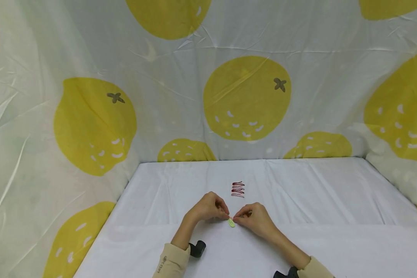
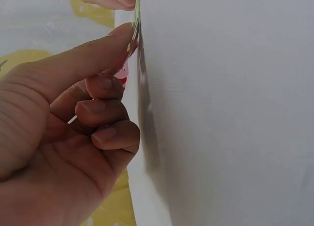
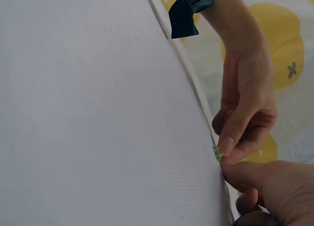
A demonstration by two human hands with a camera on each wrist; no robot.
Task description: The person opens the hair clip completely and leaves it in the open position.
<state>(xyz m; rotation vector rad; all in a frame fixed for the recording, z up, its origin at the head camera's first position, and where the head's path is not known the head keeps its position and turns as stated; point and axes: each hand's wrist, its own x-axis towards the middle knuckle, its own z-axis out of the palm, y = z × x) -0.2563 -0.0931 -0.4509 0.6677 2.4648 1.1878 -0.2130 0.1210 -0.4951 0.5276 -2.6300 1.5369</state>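
Note:
A small light-green hair clip [image 1: 231, 223] is between my two hands, low over the white table. My left hand [image 1: 208, 207] pinches it with thumb and forefinger from the left; its other fingers curl loosely beneath in the left wrist view, where the clip [image 2: 137, 12] shows edge-on. From the opposite side my right hand [image 1: 258, 221] pinches at the clip's upper end, thumb and forefinger together. The right wrist view shows a bit of green clip [image 3: 216, 152] by the left fingertips, with the right thumb [image 3: 245, 173] close below. Fingers hide part of the clip.
Several red and pink hair clips [image 1: 238, 189] lie in a column on the white table [image 1: 299, 193], beyond my hands. A lemon-patterned curtain [image 1: 180, 100] stands behind the table and along its sides. Black wrist mounts [image 1: 197, 249] sit at the sleeves.

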